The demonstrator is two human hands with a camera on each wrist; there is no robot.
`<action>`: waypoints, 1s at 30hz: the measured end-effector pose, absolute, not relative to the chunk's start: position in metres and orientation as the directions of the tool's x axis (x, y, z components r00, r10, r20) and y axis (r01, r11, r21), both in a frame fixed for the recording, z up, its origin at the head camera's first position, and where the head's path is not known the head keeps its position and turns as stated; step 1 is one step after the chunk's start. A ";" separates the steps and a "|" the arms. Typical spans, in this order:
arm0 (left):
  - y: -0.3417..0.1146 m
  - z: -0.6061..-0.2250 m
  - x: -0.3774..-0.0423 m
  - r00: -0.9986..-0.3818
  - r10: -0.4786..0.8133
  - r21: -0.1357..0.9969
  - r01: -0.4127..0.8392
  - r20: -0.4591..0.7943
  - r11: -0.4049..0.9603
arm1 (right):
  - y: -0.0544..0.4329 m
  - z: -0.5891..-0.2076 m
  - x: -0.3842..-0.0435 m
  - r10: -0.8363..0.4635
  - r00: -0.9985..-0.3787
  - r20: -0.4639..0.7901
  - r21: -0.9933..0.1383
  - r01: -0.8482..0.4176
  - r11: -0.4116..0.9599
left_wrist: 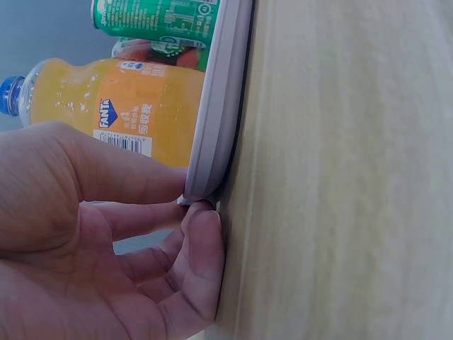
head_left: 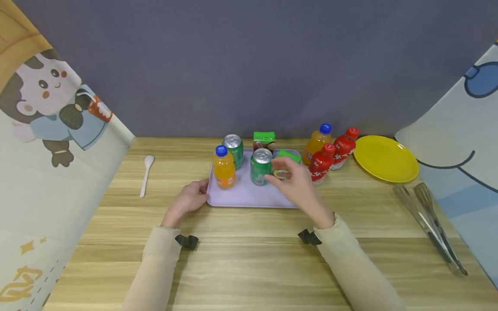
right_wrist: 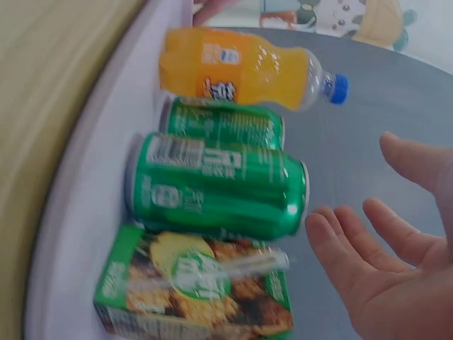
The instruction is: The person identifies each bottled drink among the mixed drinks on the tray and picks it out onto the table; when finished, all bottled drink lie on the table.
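A pale lilac tray [head_left: 249,198] lies on the table, its left front corner held by my left hand [head_left: 188,197]. In the left wrist view, the thumb is against the rim and the fingers curl beneath it. Over the tray's right side is my right hand [head_left: 295,183], thumb and fingers spread and empty. Its fingertips are just off a green soda can [right_wrist: 219,188]. Partly behind that hand stands a green juice box [right_wrist: 191,283] with pineapple pictures and a straw. An orange Fanta bottle [left_wrist: 134,106] and another green can [head_left: 234,149] stand at the tray's left.
Another green-topped juice box [head_left: 264,139] is at the tray's back edge. Right of the tray stand an orange drink bottle [head_left: 317,144] and two red bottles [head_left: 344,149]. Farther right are a yellow plate [head_left: 385,159] and metal utensils [head_left: 432,224]. A white spoon [head_left: 146,175] lies left.
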State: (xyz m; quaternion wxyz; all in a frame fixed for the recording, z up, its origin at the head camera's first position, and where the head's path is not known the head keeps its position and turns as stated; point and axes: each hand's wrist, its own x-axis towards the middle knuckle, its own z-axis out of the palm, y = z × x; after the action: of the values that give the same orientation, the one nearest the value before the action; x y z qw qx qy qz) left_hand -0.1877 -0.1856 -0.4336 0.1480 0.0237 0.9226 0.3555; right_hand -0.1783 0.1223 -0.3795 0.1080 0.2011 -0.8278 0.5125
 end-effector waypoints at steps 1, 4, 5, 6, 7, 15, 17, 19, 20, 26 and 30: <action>-0.186 -0.434 -0.188 -0.955 0.150 0.662 -0.061 -0.256 0.747 | 0.120 -0.381 -0.178 -0.229 -0.896 0.379 -0.810 -0.441 0.387; -0.185 -0.433 -0.188 -0.956 0.149 0.659 -0.057 -0.251 0.750 | 0.114 -0.383 -0.177 -0.248 -0.897 0.365 -0.818 -0.436 0.374; -0.185 -0.433 -0.188 -0.957 0.147 0.658 -0.055 -0.248 0.751 | 0.111 -0.383 -0.176 -0.253 -0.897 0.364 -0.820 -0.437 0.369; -0.185 -0.433 -0.188 -0.959 0.146 0.657 -0.054 -0.245 0.752 | 0.109 -0.384 -0.176 -0.259 -0.894 0.365 -0.820 -0.440 0.365; -0.185 -0.433 -0.188 -0.959 0.147 0.656 -0.051 -0.243 0.753 | 0.106 -0.385 -0.176 -0.263 -0.893 0.367 -0.818 -0.444 0.366; -0.186 -0.434 -0.188 -0.958 0.145 0.648 -0.053 -0.248 0.760 | 0.081 -0.392 -0.176 -0.324 -0.874 0.363 -0.800 -0.471 0.372; -0.186 -0.435 -0.188 -0.958 0.146 0.646 -0.050 -0.246 0.762 | 0.076 -0.394 -0.176 -0.337 -0.874 0.350 -0.802 -0.466 0.374; -0.186 -0.435 -0.189 -0.958 0.148 0.646 -0.047 -0.245 0.762 | 0.071 -0.395 -0.176 -0.347 -0.873 0.343 -0.803 -0.464 0.374; -0.186 -0.436 -0.189 -0.958 0.148 0.646 -0.048 -0.245 0.762 | 0.069 -0.396 -0.176 -0.349 -0.874 0.338 -0.808 -0.460 0.368; -0.185 -0.435 -0.188 -0.959 0.138 0.650 -0.060 -0.249 0.758 | 0.060 -0.398 -0.181 -0.356 -0.882 0.310 -0.835 -0.432 0.342; -0.185 -0.434 -0.188 -0.959 0.133 0.657 -0.067 -0.249 0.751 | 0.054 -0.400 -0.184 -0.364 -0.880 0.305 -0.839 -0.430 0.334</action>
State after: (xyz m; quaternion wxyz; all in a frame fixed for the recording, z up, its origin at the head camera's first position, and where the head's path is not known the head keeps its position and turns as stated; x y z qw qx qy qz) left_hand -0.1877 -0.1854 -0.4341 0.1413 0.0178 0.9250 0.3522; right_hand -0.1840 0.0540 -0.3998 0.0312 0.2433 -0.8162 0.5231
